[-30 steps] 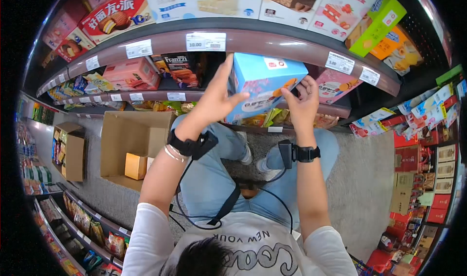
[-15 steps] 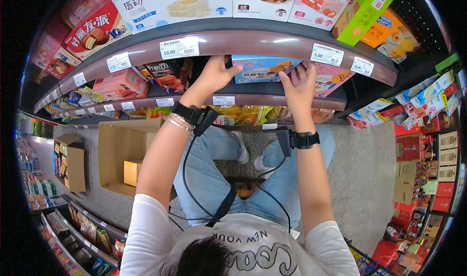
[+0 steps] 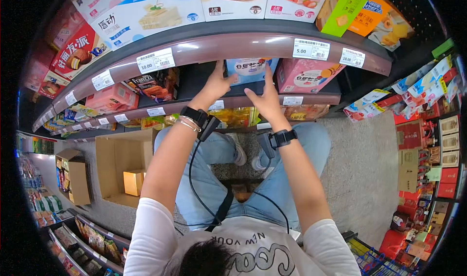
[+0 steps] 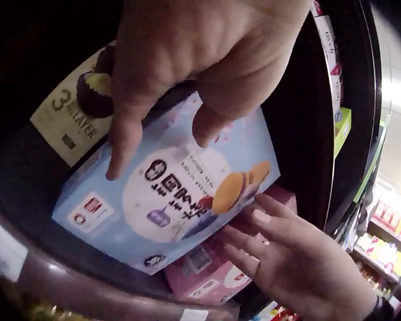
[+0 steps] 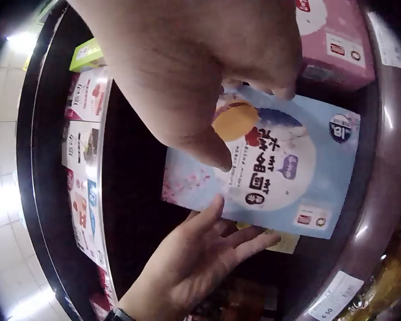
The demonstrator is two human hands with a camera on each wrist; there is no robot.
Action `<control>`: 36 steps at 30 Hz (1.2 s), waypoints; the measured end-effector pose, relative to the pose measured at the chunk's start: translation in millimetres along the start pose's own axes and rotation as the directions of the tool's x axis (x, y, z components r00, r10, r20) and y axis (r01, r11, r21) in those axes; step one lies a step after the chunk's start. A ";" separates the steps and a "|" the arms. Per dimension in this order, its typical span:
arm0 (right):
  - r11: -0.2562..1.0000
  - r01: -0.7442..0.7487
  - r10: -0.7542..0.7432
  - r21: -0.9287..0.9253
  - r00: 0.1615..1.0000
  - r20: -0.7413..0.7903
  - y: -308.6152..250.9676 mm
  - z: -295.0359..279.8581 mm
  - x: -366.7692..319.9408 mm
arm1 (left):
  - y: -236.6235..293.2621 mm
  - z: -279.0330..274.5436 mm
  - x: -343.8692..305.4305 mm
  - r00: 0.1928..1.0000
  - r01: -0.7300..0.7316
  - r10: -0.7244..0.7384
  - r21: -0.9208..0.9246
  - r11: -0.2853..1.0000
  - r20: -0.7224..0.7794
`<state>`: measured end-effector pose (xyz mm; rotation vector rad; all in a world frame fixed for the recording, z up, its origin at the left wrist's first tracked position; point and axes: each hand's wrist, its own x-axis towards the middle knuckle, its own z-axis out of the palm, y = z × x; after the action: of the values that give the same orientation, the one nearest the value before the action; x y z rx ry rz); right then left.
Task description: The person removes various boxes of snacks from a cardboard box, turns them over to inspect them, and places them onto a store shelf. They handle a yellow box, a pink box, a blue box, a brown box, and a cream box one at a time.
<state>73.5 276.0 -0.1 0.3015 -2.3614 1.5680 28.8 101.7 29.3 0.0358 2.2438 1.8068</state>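
Observation:
A blue biscuit box (image 3: 250,73) stands on the lower shelf, its top edge partly hidden under the upper shelf's lip. At its left side is my left hand (image 3: 216,85), fingers extended along the side and thumb over the front. My right hand (image 3: 267,98) reaches in at the right side, fingers straight and thumb spread toward the left. In the left wrist view the box's printed front (image 4: 177,194) lies between both hands. A pale yellow "3 Layer" pack (image 4: 70,124) shows beside it. A pink box (image 3: 309,76) stands on the right.
The upper shelf's brown lip (image 3: 209,50) overhangs both hands. A dark Franzzi box (image 3: 156,85) and pink packs (image 3: 113,98) sit farther left. On the floor, an open carton (image 3: 109,154) holds an orange box (image 3: 133,182). Bagged snacks hang at right.
The blue box went from tilted in front of the shelf to standing in on the lower shelf, left of the pink box. Both hands moved in with it; the right shifted left. The view has turned rightward.

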 end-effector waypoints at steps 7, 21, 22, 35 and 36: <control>0.999 -0.044 0.046 -0.028 0.996 0.075 24.6 13.5 0.9 | -24.5 17.7 32.1 0.993 -0.091 0.082 -0.113 0.989 -0.079; 0.986 -0.101 0.122 -0.134 0.980 0.159 40.3 9.1 14.0 | -44.9 26.6 68.7 0.894 -0.325 0.329 0.065 0.943 -0.303; 0.982 -0.127 0.150 -0.139 0.975 0.167 40.8 9.1 13.9 | -44.6 27.7 67.5 0.909 -0.305 0.296 0.016 0.952 -0.292; 0.981 -0.193 0.195 -0.031 0.975 0.110 37.3 9.1 -0.3 | -47.2 -7.3 5.0 0.947 -0.127 0.141 0.067 0.990 -0.290; 0.984 -0.179 0.179 -0.006 0.976 0.127 35.7 12.1 -2.4 | -50.9 -16.6 -6.8 0.941 -0.154 0.175 0.092 0.984 -0.289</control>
<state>62.5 278.6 -36.2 0.1991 -2.5447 1.6808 39.1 73.1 -15.3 -0.0390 2.5794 1.9298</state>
